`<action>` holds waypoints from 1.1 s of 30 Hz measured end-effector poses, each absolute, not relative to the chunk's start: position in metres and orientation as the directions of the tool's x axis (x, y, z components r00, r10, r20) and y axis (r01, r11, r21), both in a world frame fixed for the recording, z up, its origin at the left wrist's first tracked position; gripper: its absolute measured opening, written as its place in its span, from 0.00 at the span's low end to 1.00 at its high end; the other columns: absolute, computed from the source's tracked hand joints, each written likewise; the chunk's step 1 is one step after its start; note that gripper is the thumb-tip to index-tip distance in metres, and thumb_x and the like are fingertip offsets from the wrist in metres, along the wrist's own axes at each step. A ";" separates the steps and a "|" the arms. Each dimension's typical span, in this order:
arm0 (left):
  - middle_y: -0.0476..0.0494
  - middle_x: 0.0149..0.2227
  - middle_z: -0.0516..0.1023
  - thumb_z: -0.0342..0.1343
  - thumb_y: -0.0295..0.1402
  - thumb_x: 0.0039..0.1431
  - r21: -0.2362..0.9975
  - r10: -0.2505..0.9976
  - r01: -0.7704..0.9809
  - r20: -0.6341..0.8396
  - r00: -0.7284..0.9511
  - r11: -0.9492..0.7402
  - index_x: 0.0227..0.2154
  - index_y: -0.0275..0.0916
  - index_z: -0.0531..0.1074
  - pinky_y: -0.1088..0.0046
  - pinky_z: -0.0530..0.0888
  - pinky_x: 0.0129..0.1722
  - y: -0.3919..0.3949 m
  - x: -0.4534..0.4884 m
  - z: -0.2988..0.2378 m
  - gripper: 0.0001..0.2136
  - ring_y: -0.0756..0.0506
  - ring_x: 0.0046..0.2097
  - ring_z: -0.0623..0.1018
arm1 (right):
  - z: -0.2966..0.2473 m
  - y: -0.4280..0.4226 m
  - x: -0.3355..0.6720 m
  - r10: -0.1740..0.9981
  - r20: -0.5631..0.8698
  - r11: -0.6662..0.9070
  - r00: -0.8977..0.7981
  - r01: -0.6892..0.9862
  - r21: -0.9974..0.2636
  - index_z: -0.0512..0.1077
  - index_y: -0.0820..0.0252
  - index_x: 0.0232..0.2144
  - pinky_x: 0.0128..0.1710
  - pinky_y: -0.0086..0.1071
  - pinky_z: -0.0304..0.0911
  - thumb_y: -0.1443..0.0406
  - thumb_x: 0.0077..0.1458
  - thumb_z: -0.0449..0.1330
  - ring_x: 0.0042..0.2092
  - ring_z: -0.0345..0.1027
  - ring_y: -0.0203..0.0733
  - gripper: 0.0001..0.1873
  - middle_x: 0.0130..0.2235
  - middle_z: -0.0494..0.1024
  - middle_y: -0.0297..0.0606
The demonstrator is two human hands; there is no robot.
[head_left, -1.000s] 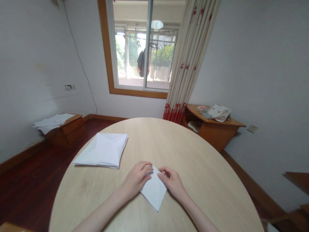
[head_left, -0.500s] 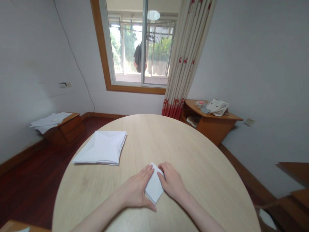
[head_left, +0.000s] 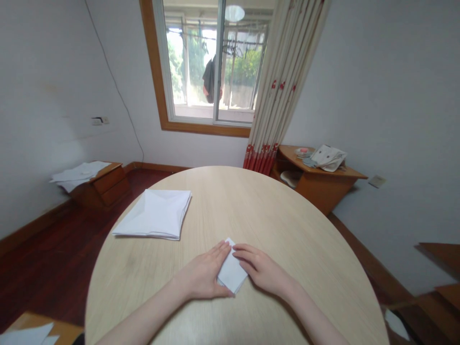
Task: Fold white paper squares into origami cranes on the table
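A small folded white paper lies on the round light-wood table in front of me. My left hand lies flat along the paper's left edge, fingers stretched out and pressing down. My right hand rests flat on its right side, fingertips reaching the top corner. Only the strip of paper between the hands shows. Neither hand grips anything.
A stack of folded white sheets lies on the table's left part. Beyond the table stand a low wooden cabinet with papers on the left, a corner shelf with a bag on the right, and a curtain beside the window.
The paper has been folded narrower: a second ago a wide diamond showed between the hands, now only a small strip. Both hands have flattened onto it and the right hand slid toward the top corner.
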State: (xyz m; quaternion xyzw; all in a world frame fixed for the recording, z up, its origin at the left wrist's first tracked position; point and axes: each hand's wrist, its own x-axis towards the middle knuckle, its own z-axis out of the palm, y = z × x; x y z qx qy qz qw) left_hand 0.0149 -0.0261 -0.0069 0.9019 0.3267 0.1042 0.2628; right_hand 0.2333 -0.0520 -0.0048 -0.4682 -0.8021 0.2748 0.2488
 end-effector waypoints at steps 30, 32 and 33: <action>0.23 0.68 0.35 0.58 0.61 0.43 0.105 0.714 0.706 0.135 0.687 -0.700 0.65 0.33 0.48 0.37 0.34 0.59 -0.040 0.023 0.000 0.52 0.26 0.67 0.35 | 0.002 -0.054 0.236 0.909 0.017 0.282 -0.416 0.585 -0.760 0.69 0.59 0.49 0.61 0.48 0.51 0.67 0.40 0.70 0.61 0.57 0.53 0.31 0.60 0.63 0.49; 0.22 0.68 0.35 0.57 0.62 0.43 0.111 0.721 0.713 0.143 0.678 -0.692 0.65 0.33 0.48 0.36 0.35 0.59 -0.040 0.023 -0.001 0.53 0.25 0.67 0.35 | 0.002 -0.054 0.236 0.910 0.022 0.286 -0.415 0.586 -0.758 0.69 0.59 0.49 0.61 0.48 0.51 0.67 0.41 0.70 0.61 0.57 0.53 0.31 0.60 0.63 0.49; 0.22 0.68 0.34 0.57 0.62 0.43 0.115 0.727 0.718 0.145 0.671 -0.686 0.65 0.32 0.48 0.37 0.35 0.59 -0.039 0.022 -0.001 0.53 0.25 0.67 0.35 | 0.002 -0.053 0.236 0.910 0.028 0.288 -0.413 0.584 -0.759 0.68 0.59 0.49 0.61 0.48 0.51 0.67 0.41 0.70 0.61 0.57 0.53 0.30 0.60 0.63 0.49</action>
